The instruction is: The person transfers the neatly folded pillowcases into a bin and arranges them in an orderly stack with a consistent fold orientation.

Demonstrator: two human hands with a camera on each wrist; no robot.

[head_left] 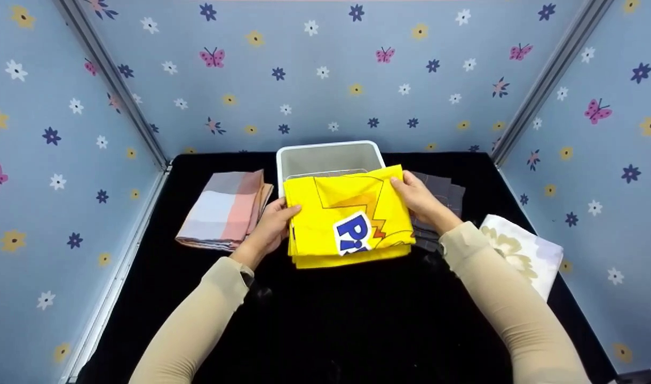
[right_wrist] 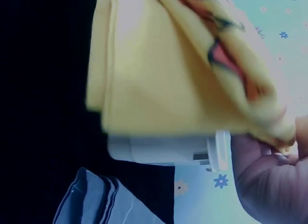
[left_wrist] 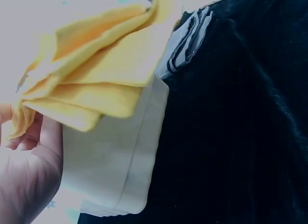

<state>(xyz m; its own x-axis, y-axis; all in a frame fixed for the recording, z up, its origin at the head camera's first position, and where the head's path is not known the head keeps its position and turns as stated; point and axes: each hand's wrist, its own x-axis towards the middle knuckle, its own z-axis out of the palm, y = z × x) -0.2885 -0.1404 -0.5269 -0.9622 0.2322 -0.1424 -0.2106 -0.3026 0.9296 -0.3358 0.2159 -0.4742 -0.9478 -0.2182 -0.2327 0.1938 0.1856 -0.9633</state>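
Fingers: those of the left hand (head_left: 272, 225) grasp the yellow cloth (head_left: 325, 221) at its left edge, the thumb on its near face; those of the right hand (head_left: 420, 198) grasp it near its upper right corner.
Yellow cloth: folded and lifted between the two hands, in front of the near side of the white bin (head_left: 331, 156) and hiding that part in the head view; whether any of it is inside, I cannot tell.
Print: blue letters on a white patch, with an orange zigzag beside them; several layers show along the lower edge.
White bin: open at the top, its far rim close to the patterned back wall (head_left: 325, 64).
Checked cloth (head_left: 216, 205): folded, just left of the bin, in pink, grey and pale blue.
Dark grey cloth (head_left: 452, 197): folded, right of the bin, partly behind the right hand.
Floral cloth (head_left: 539, 256): white, farther right of the bin and nearer the person, partly under the right sleeve (head_left: 509, 304) in the head view.
Black surface (head_left: 331, 320): beneath the bin and the three resting cloths.
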